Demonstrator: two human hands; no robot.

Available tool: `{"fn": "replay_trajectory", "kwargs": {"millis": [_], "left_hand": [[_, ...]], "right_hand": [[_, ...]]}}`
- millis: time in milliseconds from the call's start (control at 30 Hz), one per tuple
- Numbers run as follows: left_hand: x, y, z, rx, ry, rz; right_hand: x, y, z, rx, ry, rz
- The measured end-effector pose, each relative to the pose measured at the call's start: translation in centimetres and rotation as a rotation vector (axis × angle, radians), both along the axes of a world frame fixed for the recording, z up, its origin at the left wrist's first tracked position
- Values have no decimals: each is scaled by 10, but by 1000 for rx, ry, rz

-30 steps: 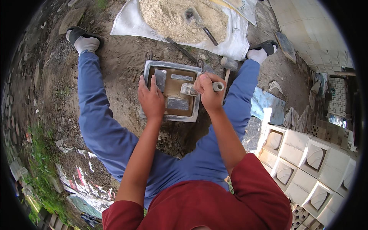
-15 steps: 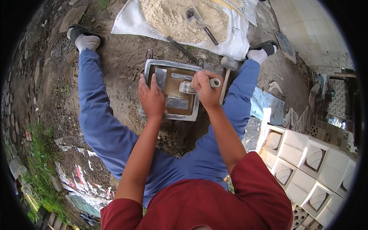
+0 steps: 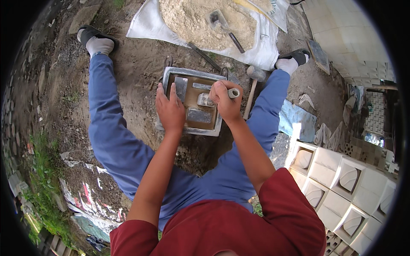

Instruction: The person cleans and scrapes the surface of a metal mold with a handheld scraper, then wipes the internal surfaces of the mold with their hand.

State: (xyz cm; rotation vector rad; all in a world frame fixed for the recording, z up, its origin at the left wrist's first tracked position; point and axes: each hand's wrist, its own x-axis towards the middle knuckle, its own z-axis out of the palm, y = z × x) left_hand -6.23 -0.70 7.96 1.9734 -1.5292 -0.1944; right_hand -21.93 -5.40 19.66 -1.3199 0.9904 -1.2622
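On bare soil (image 3: 136,94), a frame (image 3: 198,74) lies flat, likely heavy and stiff. The left hand (image 3: 172,113) rests over its left edge, fingers apart, clamped on nothing. The right hand (image 3: 225,102), above the right edge, is wrapped around the pale handle (image 3: 233,93), the surest hold, of a tool (image 3: 204,100) that reaches inside and looks rigid, fairly light. Three grey blocks (image 3: 199,115), near the left, far and near edges, appear hard, perhaps slippery. Loops (image 3: 165,62) at the far corners look best for gripping the frame.
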Motion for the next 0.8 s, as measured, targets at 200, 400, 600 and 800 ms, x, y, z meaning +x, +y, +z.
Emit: {"fn": "replay_trajectory", "kwargs": {"millis": [200, 400, 600, 800], "left_hand": [[-2, 3, 3, -16, 7, -20], [1, 0, 4, 13, -11, -6], [2, 4, 0, 4, 5, 0], [-1, 0, 4, -6, 19, -13]], "right_hand": [[2, 3, -8, -12, 78, 0], [5, -6, -1, -3, -123, 22], [20, -9, 3, 37, -28, 14], [19, -10, 0, -1, 30, 3]]}}
